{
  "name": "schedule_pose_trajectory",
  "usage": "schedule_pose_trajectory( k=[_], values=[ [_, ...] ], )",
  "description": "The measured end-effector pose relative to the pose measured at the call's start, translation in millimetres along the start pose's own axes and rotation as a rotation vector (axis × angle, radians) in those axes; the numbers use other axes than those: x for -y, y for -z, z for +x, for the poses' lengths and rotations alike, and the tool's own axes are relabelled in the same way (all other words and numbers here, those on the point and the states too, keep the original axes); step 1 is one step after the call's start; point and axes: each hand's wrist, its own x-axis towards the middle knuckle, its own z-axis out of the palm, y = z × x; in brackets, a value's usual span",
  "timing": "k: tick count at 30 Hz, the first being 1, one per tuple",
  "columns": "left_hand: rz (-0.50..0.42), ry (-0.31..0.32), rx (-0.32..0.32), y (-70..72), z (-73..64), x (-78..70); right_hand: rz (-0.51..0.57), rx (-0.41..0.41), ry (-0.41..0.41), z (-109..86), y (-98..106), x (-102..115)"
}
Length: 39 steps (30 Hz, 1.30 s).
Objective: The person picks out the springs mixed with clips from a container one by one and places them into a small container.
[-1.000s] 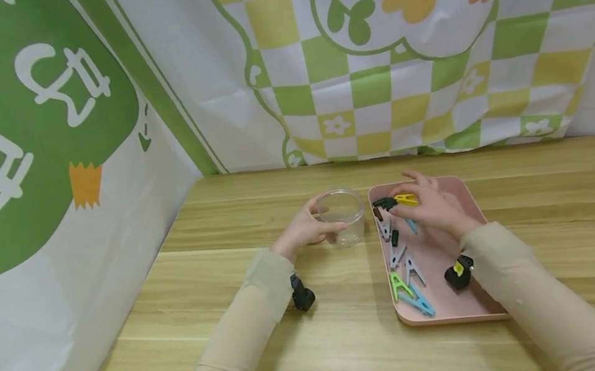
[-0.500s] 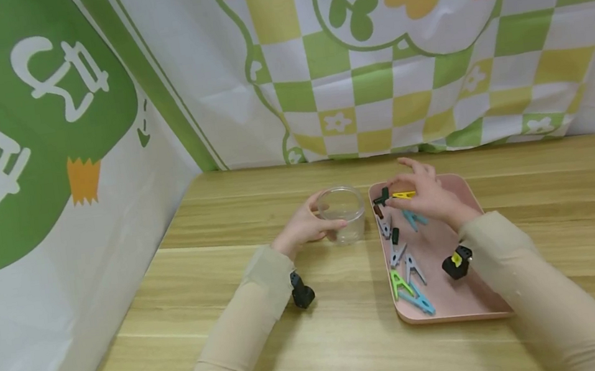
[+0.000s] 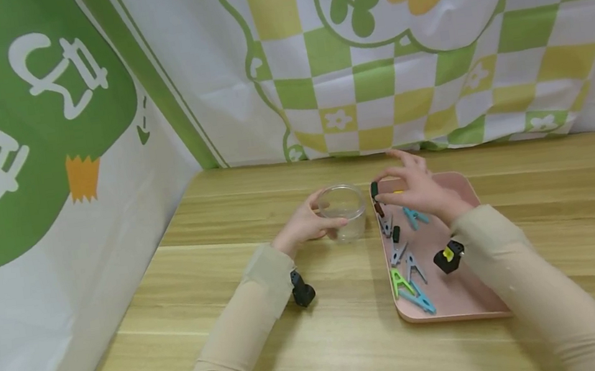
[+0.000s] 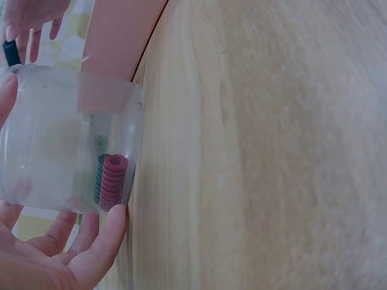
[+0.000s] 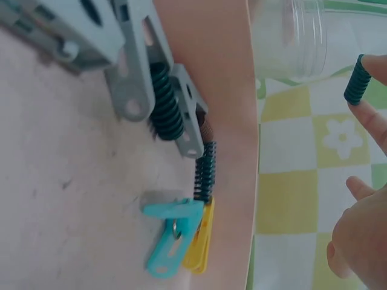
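Observation:
My right hand point(image 3: 416, 188) is raised above the far left corner of the pink tray point(image 3: 459, 299). Between thumb and a fingertip it pinches a dark green coil spring point(image 5: 358, 81), while the other fingers are spread. To the left of the tray, my left hand point(image 3: 305, 225) holds a clear plastic jar point(image 4: 48, 133) by its side, thumb and fingers around it. Inside the jar, a red spring point(image 4: 113, 181) and a dark green one show at the bottom. More dark green springs point(image 5: 164, 103) and a brown spring point(image 5: 206, 127) lie in the tray.
Along the tray's left side lie grey clothespins point(image 3: 412, 269), a lime green clothespin point(image 3: 398, 282) and a light blue clothespin point(image 3: 419, 301). Another blue clothespin point(image 5: 163, 254) overlaps a yellow one point(image 5: 198, 248) near the far end. A checked curtain point(image 3: 366, 107) hangs behind the table.
My right hand has lifted the dark green spring and moved left and away from me, towards the tray's far left edge. The blue clothespin has come into fuller view. My left hand keeps its hold.

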Motion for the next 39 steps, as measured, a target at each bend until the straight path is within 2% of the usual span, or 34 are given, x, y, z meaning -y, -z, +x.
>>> schedule_pose_trajectory(
  k=[7,14,22,39],
  values=[
    [-0.012,0.01,0.015,0.0,-0.1,-0.6,-0.031,0.009,0.008,3.2,-2.8,9.6],
    [-0.008,0.02,0.031,1.1,-2.1,-3.2,-0.068,-0.02,0.022,8.7,-9.0,18.2],
    [0.002,0.006,0.017,0.7,1.3,1.4,-0.13,-0.027,0.038,14.1,-15.5,24.0],
    [0.035,-0.001,0.02,1.5,0.9,1.0,-0.198,-0.026,-0.021,20.6,-22.5,40.0]
  ],
)
